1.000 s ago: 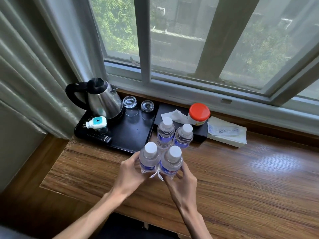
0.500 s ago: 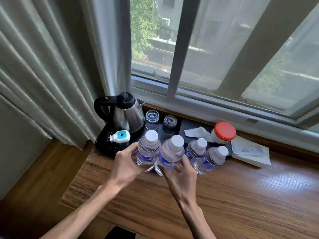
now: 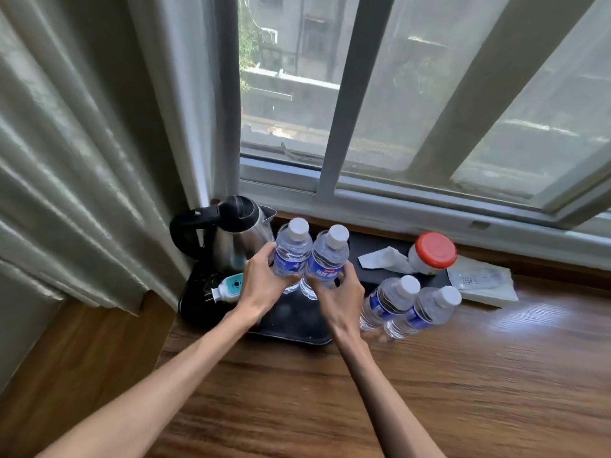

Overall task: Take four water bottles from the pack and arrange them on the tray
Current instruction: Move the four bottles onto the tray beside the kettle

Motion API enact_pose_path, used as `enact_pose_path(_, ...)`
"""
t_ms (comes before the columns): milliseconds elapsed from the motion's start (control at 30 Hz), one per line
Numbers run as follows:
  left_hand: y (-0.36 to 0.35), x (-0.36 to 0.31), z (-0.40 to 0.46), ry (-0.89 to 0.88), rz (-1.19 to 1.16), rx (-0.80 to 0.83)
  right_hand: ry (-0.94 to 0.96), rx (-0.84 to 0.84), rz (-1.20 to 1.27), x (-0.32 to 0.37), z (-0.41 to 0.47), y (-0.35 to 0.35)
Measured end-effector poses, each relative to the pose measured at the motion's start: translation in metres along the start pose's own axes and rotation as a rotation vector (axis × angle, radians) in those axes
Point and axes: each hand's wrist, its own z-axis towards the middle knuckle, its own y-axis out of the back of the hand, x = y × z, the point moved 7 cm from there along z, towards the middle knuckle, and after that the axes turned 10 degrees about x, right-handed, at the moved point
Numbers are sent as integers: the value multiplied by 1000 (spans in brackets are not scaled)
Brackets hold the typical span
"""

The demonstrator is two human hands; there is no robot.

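Note:
Two clear water bottles with white caps and blue labels are held side by side over the black tray [image 3: 297, 330]. My left hand [image 3: 261, 285] grips the left bottle [image 3: 292, 252] and my right hand [image 3: 337, 295] grips the right bottle [image 3: 329, 259]. Whether their bases touch the tray is hidden by my hands. Two more bottles, one [image 3: 386, 300] beside the other [image 3: 425, 310], stand on the wooden table just right of the tray.
A steel kettle with a black handle [image 3: 231, 233] and a white-and-teal plug [image 3: 228, 287] occupy the tray's left side. A red-lidded jar [image 3: 433, 252], a tissue [image 3: 385, 261] and a paper packet [image 3: 482, 282] lie by the window sill. A curtain [image 3: 82, 160] hangs at left.
Both hands have carried their two bottles forward and left, from the table onto the tray area by the kettle. The other two bottles stayed on the table.

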Motion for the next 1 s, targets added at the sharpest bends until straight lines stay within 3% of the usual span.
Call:
enact_pose_path(333, -20, 27, 24, 97, 25, -71, -93, -54, 30, -29, 23, -15)
enact_pose_path(767, -28, 38, 22, 106, -45, -99, -42, -112, -2, -32, 23, -28)
enact_pose_path(1000, -33, 34, 11, 130, -15, -74, -77, -17, 10, -35, 21, -27)
